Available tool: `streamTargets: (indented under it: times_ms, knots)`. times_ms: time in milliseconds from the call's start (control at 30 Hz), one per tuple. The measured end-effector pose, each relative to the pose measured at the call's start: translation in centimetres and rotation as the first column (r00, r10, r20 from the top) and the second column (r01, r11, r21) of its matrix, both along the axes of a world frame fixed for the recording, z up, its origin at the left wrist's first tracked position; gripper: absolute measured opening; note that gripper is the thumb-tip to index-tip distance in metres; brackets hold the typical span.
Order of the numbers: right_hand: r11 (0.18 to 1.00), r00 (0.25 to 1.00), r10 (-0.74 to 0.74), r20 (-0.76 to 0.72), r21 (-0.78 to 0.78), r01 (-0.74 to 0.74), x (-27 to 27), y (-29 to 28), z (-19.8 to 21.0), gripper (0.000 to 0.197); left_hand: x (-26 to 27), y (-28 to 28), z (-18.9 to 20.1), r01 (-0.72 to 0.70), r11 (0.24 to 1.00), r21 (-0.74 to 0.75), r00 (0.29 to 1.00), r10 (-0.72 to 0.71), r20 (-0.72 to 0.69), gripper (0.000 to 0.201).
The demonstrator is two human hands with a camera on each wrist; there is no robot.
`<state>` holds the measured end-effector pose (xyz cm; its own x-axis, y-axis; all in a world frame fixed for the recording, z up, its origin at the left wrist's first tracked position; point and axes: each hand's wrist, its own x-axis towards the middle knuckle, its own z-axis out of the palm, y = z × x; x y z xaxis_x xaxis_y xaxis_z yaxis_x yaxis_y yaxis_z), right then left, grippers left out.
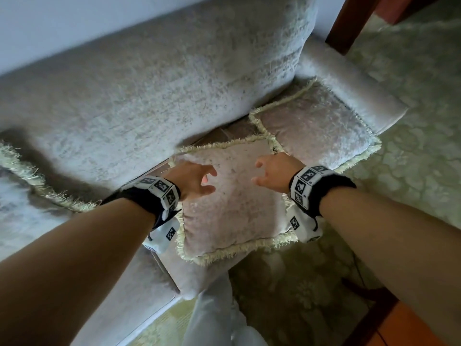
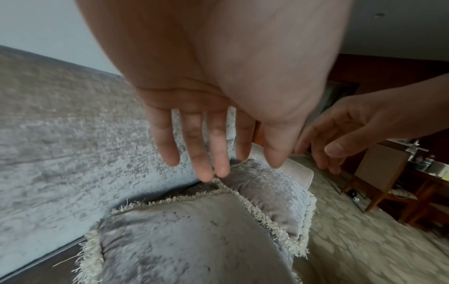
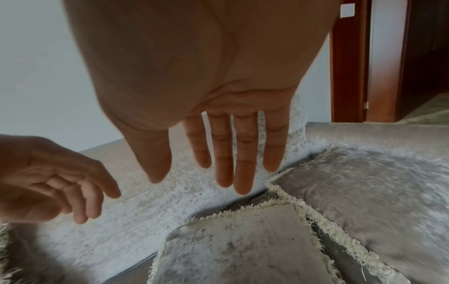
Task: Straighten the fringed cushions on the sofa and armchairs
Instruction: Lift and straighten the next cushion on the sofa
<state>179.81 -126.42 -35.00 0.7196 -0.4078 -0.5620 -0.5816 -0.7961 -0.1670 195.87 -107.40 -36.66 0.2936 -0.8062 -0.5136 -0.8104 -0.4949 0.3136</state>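
Two pale grey cushions with cream fringe lie flat on the sofa seat. The near fringed cushion [image 1: 232,203] [image 2: 184,242] [image 3: 240,247] lies under both hands. The far fringed cushion [image 1: 311,126] [image 2: 272,194] [image 3: 374,194] rests against the sofa arm [image 1: 349,78], its corner overlapping the near one. My left hand [image 1: 197,179] [image 2: 213,153] [image 3: 60,190] hovers above the near cushion's left part, fingers spread and holding nothing. My right hand [image 1: 270,173] [image 3: 218,163] [image 2: 340,138] hovers above its right edge, fingers straight and apart, also empty. A third fringed cushion [image 1: 22,181] shows partly at the left.
The sofa back [image 1: 149,83] rises behind the cushions. A pale patterned carpet [image 1: 411,121] covers the floor to the right and in front. A dark wooden door frame [image 1: 349,23] stands behind the sofa arm. A chair and a wooden table [image 2: 413,184] stand farther off.
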Motion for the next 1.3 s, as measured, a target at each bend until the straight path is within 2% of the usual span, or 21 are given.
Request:
streamTargets:
  times_ms: [133, 300, 467, 600, 767, 833, 1000, 1067, 1200, 1300]
  knots:
    - [1.0, 1.0, -0.006, -0.029, 0.027, 0.007, 3.5, -3.1, -3.6, 0.057, 3.3, -1.7, -4.1, -0.056, 0.998, 0.003, 0.998, 0.056, -0.021, 0.048]
    - [0.994, 0.997, -0.05, -0.059, 0.096, 0.055, 7.2, -6.8, -10.3, 0.061, 7.3, -3.5, -11.3, -0.17, 0.985, 0.036, 0.979, 0.172, -0.105, 0.05]
    - [0.971, 0.984, -0.18, 0.015, 0.16, 0.175, 7.9, -9.6, -18.0, 0.062, 8.6, -2.5, -19.0, -0.36, 0.932, 0.041, 0.921, 0.362, -0.145, 0.061]
    - [0.925, 0.93, -0.35, 0.109, 0.197, 0.325, 6.7, -11.8, -24.3, 0.068, 8.4, -2.1, -24.1, -0.566, 0.824, 0.013, 0.814, 0.561, -0.15, 0.064]
    - [0.874, 0.861, -0.482, 0.161, 0.157, 0.46, 5.4, -13.5, -30.9, 0.082, 8.0, -3.1, -29.6, -0.772, 0.628, -0.1, 0.636, 0.757, -0.152, 0.068]
    - [0.863, 0.846, -0.503, 0.175, 0.16, 0.48, 4.7, -13.6, -32.8, 0.085, 7.6, -2.7, -31.3, -0.839, 0.533, -0.105, 0.544, 0.818, -0.189, 0.077]
    - [0.774, 0.782, -0.605, 0.15, 0.339, 0.535, 3.6, -13.0, -35.3, 0.093, 6.4, -1.3, -33.8, -0.925, 0.379, -0.044, 0.372, 0.871, -0.32, 0.098]
    - [0.769, 0.77, -0.612, 0.182, 0.367, 0.524, 3.8, -13.2, -36.3, 0.094, 6.7, -1.6, -34.2, -0.935, 0.354, -0.009, 0.332, 0.867, -0.371, 0.105]
    - [0.775, 0.75, -0.604, 0.269, 0.42, 0.472, 4.4, -14.1, -38.1, 0.098, 7.3, -2.2, -34.9, -0.939, 0.341, -0.05, 0.328, 0.838, -0.436, 0.097]
    - [0.787, 0.741, -0.586, 0.328, 0.446, 0.426, 4.6, -13.9, -38.0, 0.102, 7.0, -1.6, -34.7, -0.948, 0.309, -0.079, 0.308, 0.828, -0.469, 0.099]
